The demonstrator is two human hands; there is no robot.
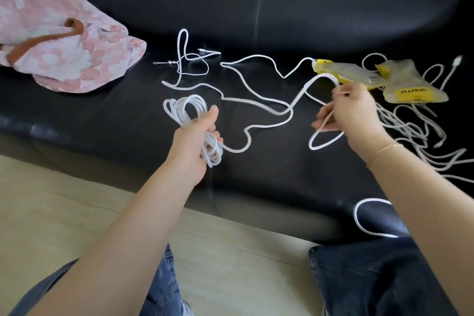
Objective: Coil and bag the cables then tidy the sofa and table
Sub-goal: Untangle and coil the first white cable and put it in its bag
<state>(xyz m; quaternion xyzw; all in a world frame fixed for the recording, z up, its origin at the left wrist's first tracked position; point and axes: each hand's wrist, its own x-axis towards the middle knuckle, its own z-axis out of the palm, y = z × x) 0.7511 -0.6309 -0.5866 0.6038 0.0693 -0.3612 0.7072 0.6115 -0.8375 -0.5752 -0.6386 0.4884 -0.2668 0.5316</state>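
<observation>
1. A pink floral cloth bag (64, 41) with a brown strap lies at the far left of the black sofa seat (128, 110), mouth toward the middle. I judge it is waiting there to take the cables, out of my coiling space.
2. My left hand (197, 141) has its grip closed round the finished loops of the white cable coil (187, 113), holding them up off the seat so they stay stacked and don't slip apart.
3. The uncoiled run of that white cable (256, 102) trails from the coil across the middle of the seat, toward the backrest and over to my right hand.
4. A thinner tangled cord (191, 61) lies near the backrest, apart from my coil.
5. My right hand (351, 113) pinches the slack into a fresh loop, ready to feed leftward.
6. At the right end sit two yellow plastic pouches (359, 74) and a heap of loose cables (410, 131), one loop close to the front edge. Open seat between my hands gives room to swing each loop.
</observation>
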